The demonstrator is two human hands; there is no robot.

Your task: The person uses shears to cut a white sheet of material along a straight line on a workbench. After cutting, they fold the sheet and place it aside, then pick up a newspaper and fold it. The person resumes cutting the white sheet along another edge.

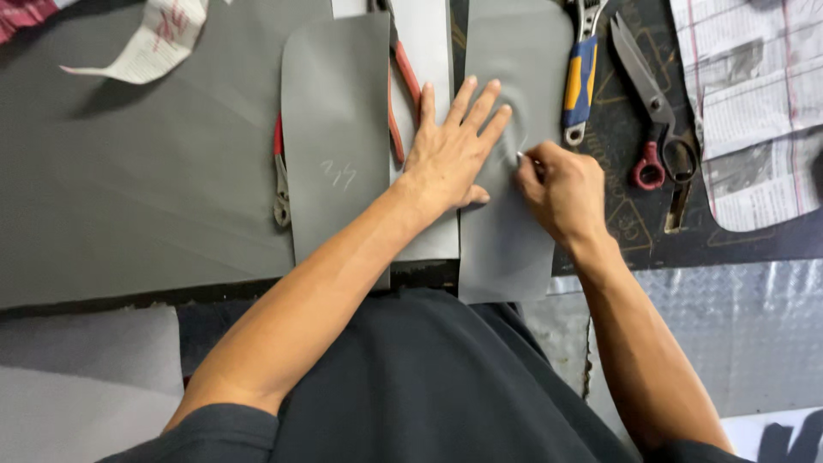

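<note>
My left hand (454, 150) lies flat with fingers spread on a grey cut piece of material (506, 240), pressing it onto the dark worktable (617, 146). My right hand (561, 189) is closed around a thin marking tool whose pale tip touches the same grey piece just right of my left fingers. A second grey cut piece (334, 137) with a rounded top and a chalk mark lies to the left, and a lighter grey strip (424, 43) lies between the two.
Red-handled pliers (403, 86) sit under the strip. A blue-and-yellow-handled tool (580, 81) and red-handled scissors (656, 111) lie to the right. A large grey sheet (129, 171) covers the left. Paper patterns (754, 103) are at far right, tape (150, 43) at top left.
</note>
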